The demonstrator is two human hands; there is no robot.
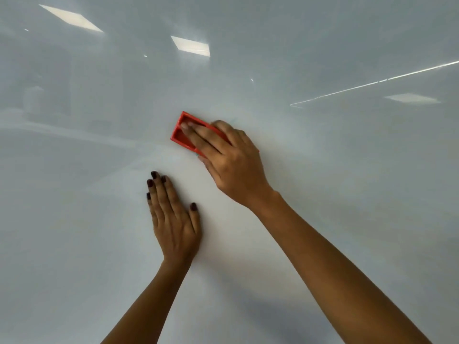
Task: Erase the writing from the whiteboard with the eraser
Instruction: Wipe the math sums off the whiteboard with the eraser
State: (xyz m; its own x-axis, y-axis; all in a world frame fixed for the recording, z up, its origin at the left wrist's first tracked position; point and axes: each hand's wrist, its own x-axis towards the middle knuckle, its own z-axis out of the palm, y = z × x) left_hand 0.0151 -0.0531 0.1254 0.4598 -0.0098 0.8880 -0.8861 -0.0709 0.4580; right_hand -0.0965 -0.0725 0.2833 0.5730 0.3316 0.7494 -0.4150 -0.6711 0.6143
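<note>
While left hand (173, 219) lies flat, released, right hand (231, 160) presses eraser (185, 135), long axis upper-left to lower-right.

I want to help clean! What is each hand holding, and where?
The right hand presses the red eraser by its back; the left hand lies flat, holding nothing.

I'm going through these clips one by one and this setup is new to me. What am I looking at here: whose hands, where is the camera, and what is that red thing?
There is no machine here. The single picture comes from a camera worn on a person's head, looking forward and down at their own bare hands. The large glossy grey-white surface is a whiteboard; the bright patches on it are reflected ceiling lights. The right hand presses a red eraser against the board, fingers laid along its back. The left hand rests flat on the board, holding nothing. Only a faint trace of marking shows near the eraser; no clear writing is visible.
</note>
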